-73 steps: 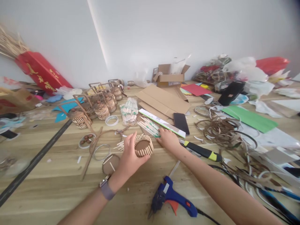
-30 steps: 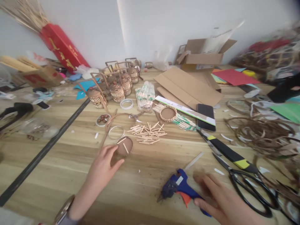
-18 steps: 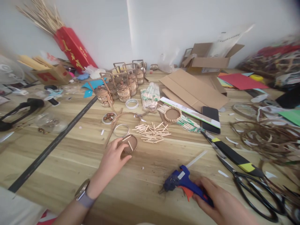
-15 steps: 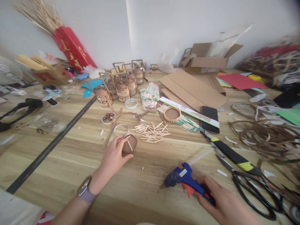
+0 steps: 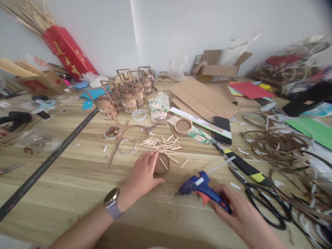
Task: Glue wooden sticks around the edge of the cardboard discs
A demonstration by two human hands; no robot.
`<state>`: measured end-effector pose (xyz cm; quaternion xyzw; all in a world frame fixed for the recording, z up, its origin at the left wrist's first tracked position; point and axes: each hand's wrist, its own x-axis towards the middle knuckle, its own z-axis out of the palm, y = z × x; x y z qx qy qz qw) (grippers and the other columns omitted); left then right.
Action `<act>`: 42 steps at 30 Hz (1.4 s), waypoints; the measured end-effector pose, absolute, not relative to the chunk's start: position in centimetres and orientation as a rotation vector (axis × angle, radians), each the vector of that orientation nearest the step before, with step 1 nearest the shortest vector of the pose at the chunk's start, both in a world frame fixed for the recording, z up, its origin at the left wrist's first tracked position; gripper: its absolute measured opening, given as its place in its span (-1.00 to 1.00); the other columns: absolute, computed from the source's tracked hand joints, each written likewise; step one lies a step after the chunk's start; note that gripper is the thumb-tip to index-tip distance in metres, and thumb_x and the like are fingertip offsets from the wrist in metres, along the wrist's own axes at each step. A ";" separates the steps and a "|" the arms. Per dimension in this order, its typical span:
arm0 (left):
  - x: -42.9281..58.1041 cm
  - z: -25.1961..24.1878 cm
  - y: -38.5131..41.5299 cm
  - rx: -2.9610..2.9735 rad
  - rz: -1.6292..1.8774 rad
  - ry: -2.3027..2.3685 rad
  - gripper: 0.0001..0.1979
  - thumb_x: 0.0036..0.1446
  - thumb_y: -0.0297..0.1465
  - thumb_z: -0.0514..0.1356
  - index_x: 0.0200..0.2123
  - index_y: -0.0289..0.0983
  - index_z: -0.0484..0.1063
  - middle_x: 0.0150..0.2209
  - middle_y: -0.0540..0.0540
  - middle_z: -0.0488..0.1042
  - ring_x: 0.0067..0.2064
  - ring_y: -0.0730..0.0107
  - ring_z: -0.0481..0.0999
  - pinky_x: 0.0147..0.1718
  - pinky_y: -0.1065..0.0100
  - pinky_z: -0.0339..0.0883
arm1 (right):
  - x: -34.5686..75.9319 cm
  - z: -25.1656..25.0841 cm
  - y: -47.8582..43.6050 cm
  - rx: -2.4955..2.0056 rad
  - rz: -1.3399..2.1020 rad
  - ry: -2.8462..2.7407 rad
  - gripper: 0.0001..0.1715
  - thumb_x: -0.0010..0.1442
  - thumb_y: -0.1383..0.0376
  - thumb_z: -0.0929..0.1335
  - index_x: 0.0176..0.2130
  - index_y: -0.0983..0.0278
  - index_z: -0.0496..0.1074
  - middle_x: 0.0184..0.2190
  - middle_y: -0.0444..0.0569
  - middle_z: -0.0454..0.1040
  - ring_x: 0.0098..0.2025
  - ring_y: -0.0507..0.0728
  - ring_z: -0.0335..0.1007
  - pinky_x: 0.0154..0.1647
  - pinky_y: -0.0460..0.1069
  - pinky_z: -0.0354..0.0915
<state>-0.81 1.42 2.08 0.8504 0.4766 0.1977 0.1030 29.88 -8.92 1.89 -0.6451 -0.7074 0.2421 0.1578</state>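
My left hand (image 5: 144,173), with a watch on its wrist, rests at the left of a shallow round brown disc (image 5: 158,169) on the table. The fingertips meet its far left rim, while the thumb is stretched out and apart from it. One short wooden stick (image 5: 164,164) lies across the disc. Just beyond is a loose pile of short wooden sticks (image 5: 160,146). In my right hand (image 5: 236,205) is a blue hot glue gun (image 5: 201,186), gripped by its handle. Its nozzle points left and a clear glue stick (image 5: 221,165) protrudes at the back.
Scissors (image 5: 268,204) and a yellow-black utility knife (image 5: 247,166) lie right of the glue gun. Coiled brown strips (image 5: 264,140) crowd the right side. Behind the sticks stand a ring of upright sticks (image 5: 183,126) and several small lidded baskets (image 5: 129,102). Another person's hand (image 5: 3,132) is at far left.
My left hand has moved right together with the disc, and its thumb has come away from it. Some sticks lie more spread out. My right hand still holds the glue gun; the view has shifted.
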 end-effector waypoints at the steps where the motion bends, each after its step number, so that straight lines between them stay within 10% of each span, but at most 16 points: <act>1: -0.6 1.8 1.6 2.515 0.559 1.414 0.02 -0.17 -0.34 0.48 0.29 -0.18 -0.03 0.05 -0.28 0.39 0.07 -0.15 0.40 0.02 -0.16 0.35 | 30.0 1.8 -8.8 -1.838 0.679 -2.014 -0.79 0.19 0.14 0.28 -0.25 0.19 0.42 -0.36 -0.05 0.55 -0.38 0.13 0.49 -0.38 -0.01 0.37; 17: 0.1 6.1 1.3 2.761 0.550 1.176 -0.18 0.13 -0.72 -0.06 0.38 -0.13 -0.27 0.27 -0.30 0.16 0.29 -0.07 0.22 0.17 -0.13 0.27 | 29.4 2.1 -7.4 -1.846 0.638 -1.696 -0.73 0.10 0.10 0.31 -0.26 0.20 0.43 -0.33 -0.05 0.56 -0.32 0.17 0.47 -0.30 0.00 0.36; 22: -0.8 6.2 2.5 2.707 0.483 1.167 -0.11 0.06 -0.66 0.07 0.38 -0.15 -0.27 0.29 -0.29 0.14 0.31 -0.06 0.20 0.19 -0.07 0.26 | 29.4 2.6 -7.5 -1.853 0.803 -1.557 -0.79 0.04 0.11 0.36 -0.40 0.19 0.39 -0.55 -0.17 0.42 -0.49 0.10 0.35 -0.47 -0.05 0.29; 34: -1.6 2.8 0.6 2.478 0.520 1.175 -0.30 -0.05 -0.51 0.32 0.18 -0.18 0.20 0.18 -0.25 0.33 0.20 -0.02 0.35 0.16 -0.09 0.30 | 25.7 3.6 -2.5 -1.454 1.579 -0.899 -0.51 -0.14 0.27 0.44 -0.12 0.22 0.53 -0.06 0.04 0.58 0.08 0.28 0.44 0.15 0.19 0.27; 42: -2.1 3.1 0.6 2.552 0.475 1.253 -0.72 0.19 -0.47 0.21 -0.01 -0.21 0.44 0.13 -0.21 0.39 0.12 0.08 0.40 0.07 0.00 0.37 | 25.5 1.9 -1.2 -1.402 1.503 -0.984 -0.46 -0.08 0.24 0.42 -0.04 0.27 0.50 -0.07 0.09 0.59 0.08 0.30 0.43 0.13 0.19 0.25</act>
